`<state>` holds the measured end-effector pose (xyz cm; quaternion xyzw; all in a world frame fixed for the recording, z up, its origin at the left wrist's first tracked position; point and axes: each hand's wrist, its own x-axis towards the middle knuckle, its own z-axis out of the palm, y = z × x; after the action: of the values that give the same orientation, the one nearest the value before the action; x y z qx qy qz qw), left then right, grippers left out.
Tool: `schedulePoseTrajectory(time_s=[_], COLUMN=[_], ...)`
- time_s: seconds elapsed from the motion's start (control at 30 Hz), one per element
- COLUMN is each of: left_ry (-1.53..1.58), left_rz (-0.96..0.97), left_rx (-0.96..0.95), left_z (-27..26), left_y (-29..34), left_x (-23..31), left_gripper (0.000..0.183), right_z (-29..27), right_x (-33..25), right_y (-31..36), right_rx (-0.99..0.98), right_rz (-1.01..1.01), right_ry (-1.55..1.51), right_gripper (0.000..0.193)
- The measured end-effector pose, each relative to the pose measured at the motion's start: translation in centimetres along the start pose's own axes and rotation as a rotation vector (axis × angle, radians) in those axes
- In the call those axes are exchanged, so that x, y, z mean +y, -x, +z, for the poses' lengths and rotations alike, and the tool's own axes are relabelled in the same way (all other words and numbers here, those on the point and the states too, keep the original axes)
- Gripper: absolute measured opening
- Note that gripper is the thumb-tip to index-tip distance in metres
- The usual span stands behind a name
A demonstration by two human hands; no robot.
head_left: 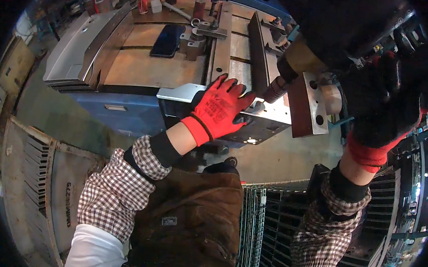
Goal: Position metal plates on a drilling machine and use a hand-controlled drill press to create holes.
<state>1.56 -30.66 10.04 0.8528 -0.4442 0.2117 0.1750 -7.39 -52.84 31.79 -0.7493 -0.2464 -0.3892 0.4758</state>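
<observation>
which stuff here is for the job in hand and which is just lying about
Seems in use:
- left hand, on the metal part
- metal part
- tool, tip by the part
- right hand, hold unclear

Seems just lying about:
- phone
- bottle

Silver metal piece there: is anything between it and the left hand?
Only the red glove: the left hand appears to rest on the silver metal piece. The dark round tool is beside them, not between.
</observation>
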Motion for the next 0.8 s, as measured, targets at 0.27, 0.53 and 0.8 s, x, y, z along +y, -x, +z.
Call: schedulePoseTrajectory(time_s=[0.27,0.53,0.8], left_ry=[-0.024,-0.002,0.003], left_rz=[0.005,-0.006,-0.014], left_rx=[-0.022,-0.031,-0.022], left_z=[-0.22,-0.33,-0.36], left_y=[0.06,-0.27,-0.25], left_x=[-0.06,0.09,0.16], left_gripper=[0.074,0.074,0.075], right_z=[0.19,0.23,0.68], right_x=[0.35,0.05,0.04], right_y=[-0.04,-0.46,-0.53], right_rx=[0.017,0.025,0.022], right_rz=[-0.02,-0.033,-0.043], right_ry=[-0.019,-0.024,-0.045], right_gripper=[0.05,0.048,0.047])
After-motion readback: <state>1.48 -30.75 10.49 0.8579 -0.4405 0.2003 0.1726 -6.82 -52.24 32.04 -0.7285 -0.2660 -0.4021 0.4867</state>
